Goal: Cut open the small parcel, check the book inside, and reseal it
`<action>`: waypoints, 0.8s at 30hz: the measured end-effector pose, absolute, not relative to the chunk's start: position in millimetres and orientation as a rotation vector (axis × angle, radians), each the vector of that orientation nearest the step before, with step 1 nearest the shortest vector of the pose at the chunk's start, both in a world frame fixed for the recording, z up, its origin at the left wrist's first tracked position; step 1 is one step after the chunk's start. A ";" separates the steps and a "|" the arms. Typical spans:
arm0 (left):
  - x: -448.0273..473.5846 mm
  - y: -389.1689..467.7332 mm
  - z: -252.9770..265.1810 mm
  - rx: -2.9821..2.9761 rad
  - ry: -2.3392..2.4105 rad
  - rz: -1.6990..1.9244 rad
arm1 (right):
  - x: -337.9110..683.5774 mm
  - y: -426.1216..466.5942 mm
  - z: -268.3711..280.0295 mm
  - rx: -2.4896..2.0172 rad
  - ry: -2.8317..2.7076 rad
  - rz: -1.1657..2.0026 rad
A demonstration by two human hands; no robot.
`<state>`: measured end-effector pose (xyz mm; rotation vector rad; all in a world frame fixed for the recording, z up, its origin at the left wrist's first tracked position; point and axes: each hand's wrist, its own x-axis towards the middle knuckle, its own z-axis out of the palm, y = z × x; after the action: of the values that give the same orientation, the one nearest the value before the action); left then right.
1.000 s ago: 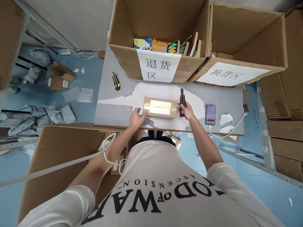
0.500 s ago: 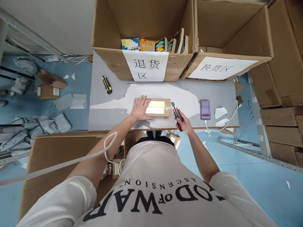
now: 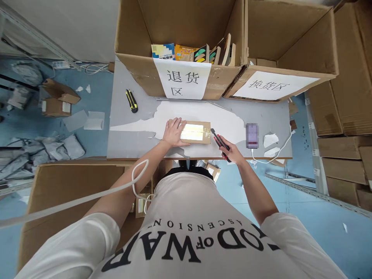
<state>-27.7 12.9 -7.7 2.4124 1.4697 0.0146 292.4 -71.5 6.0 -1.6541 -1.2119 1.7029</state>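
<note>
A small cardboard box (image 3: 207, 133) with a pale, glossy label and clear tape at its right end lies flat on the table. My left hand (image 3: 173, 133) is over the box's left end, its fingers across the top and its thumb along the near edge, gripping it. Wrapped round a black and red utility knife (image 3: 220, 142), my right hand (image 3: 231, 151) is closed, just right of the box. The knife's tip points up and left, near the box's taped end but apart from it.
A yellow and black utility knife (image 3: 131, 101) lies at the table's left. Two large cartons stand behind, one holding books (image 3: 186, 53). To the right are a phone (image 3: 252, 135) on a white cable and torn paper (image 3: 271, 139). Another open carton (image 3: 72, 193) stands below left.
My right hand has shifted slightly right and toward me with the utility knife, widening the gap to the box. My left hand keeps its place on the box; the view has shifted a little.
</note>
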 end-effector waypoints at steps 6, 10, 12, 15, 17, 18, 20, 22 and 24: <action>-28.3 12.8 -10.3 2.413 1.483 0.025 | 308.7 -81.6 17.7 -1.631 -1.349 1.841; -29.4 11.4 -11.2 2.419 1.469 0.007 | 304.0 -89.0 13.9 -1.578 -1.403 1.932; -30.0 10.6 -11.6 2.424 1.468 0.007 | 302.3 -91.1 12.8 -1.587 -1.389 1.929; -30.4 9.5 -12.2 2.424 1.472 0.012 | 309.3 -97.9 15.0 -1.606 -1.362 1.945; -30.5 8.6 -12.4 2.419 1.471 0.008 | 320.7 -107.0 16.0 -1.637 -1.334 1.924; -30.6 7.9 -12.4 2.419 1.470 0.005 | 326.9 -112.4 15.0 -1.667 -1.313 1.887; -31.0 6.3 -11.7 2.425 1.472 -0.001 | 336.8 -121.6 8.2 -1.764 -1.279 1.739; -31.5 4.1 -10.2 2.436 1.479 0.005 | 338.4 -124.5 -5.5 -1.934 -1.309 1.510; -31.9 1.1 -8.0 2.451 1.491 0.030 | 329.4 -118.5 -24.7 -2.160 -1.410 1.221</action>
<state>-31.9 1.1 -8.0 2.4505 1.4910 0.0296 329.4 -118.5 -24.7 -2.1601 -1.4095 1.2212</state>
